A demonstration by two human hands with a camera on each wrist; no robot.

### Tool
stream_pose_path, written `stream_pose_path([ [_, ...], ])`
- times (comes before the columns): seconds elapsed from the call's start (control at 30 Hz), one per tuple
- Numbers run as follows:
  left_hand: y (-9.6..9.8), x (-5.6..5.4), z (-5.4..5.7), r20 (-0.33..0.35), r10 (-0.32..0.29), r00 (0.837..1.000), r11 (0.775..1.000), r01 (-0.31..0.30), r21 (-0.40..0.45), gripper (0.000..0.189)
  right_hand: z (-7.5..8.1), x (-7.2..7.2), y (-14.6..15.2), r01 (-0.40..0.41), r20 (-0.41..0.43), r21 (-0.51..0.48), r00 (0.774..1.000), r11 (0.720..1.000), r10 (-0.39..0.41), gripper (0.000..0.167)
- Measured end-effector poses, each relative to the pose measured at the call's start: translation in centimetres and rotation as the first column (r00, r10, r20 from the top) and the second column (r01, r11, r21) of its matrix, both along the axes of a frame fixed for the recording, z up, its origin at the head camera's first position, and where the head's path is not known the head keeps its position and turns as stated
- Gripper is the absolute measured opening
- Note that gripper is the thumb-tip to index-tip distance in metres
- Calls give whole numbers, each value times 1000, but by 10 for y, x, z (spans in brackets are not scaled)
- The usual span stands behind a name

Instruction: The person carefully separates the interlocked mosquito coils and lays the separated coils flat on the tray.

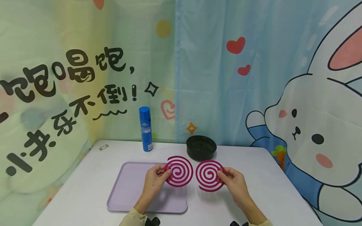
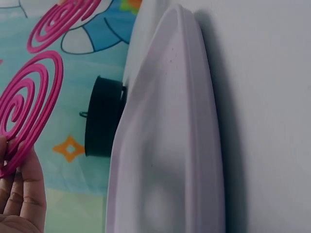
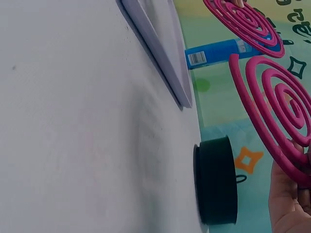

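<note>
Two magenta mosquito coils are held up side by side above the table, a narrow gap between them in the head view. My left hand (image 1: 155,180) pinches the left mosquito coil (image 1: 182,170) by its outer left edge, thumb in front. With thumb and fingers, my right hand (image 1: 234,185) pinches the right mosquito coil (image 1: 207,175) by its right edge. Below the left hand lies a shallow lilac tray (image 1: 127,188). Behind the coils stands a round dark green tin (image 1: 200,152) with a patterned top; a small wire loop shows on it in both wrist views.
A blue spray can (image 1: 145,131) with a blue cap stands upright at the back of the white table (image 1: 254,166). Near the back left corner lies a small metal piece (image 1: 103,147). A printed curtain (image 1: 203,78) hangs behind the table.
</note>
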State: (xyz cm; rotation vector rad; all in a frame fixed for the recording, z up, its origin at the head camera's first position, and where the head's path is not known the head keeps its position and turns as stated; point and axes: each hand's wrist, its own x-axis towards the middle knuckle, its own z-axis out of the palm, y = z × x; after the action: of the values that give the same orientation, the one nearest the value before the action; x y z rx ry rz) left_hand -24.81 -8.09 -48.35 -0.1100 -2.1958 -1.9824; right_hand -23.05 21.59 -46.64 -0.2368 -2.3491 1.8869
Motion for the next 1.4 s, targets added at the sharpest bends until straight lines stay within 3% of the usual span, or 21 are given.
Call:
stream_pose_path([
  [0.43,-33,5,1,-20,51,998,998,-50,34,20,3,-13,-33,-66,-23,-11,998,998,65,35],
  [1.0,-72,13,2,1,136,991,991,-136,15,18,-3,-26,-71,-97,-2,-6,995,995,97,37],
  [1.4,-95,16,-3,13,175,985,985,-175,6,19,-7,-30,-95,-132,6,-31,991,991,132,31],
])
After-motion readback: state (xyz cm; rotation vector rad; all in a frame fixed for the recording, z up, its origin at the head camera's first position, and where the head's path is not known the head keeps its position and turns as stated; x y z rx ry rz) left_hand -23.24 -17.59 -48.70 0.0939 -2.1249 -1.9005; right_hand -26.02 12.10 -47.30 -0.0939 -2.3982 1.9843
